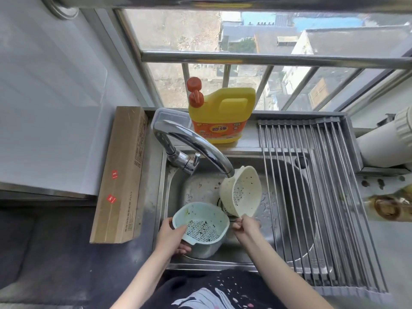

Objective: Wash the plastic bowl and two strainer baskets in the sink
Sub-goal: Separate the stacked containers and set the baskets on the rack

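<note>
My left hand [171,238] grips a pale blue strainer basket [201,221] by its left rim, held over the steel sink [176,181]; dark specks dot its slotted bottom. It seems to sit inside a blue bowl [206,249], whose wall shows below it. My right hand [245,225] pinches the lower rim of a cream strainer basket [242,192], tilted on its side with its opening toward me, just under the spout of the chrome tap [196,143]. Dark bits cling inside it. I see no water running.
A roll-up metal drying rack [312,197] covers the sink's right half. A yellow detergent jug [220,112] and a clear plastic box [169,117] stand behind the tap. A long cardboard box [123,175] lies along the left counter. White pipe [385,141] at right.
</note>
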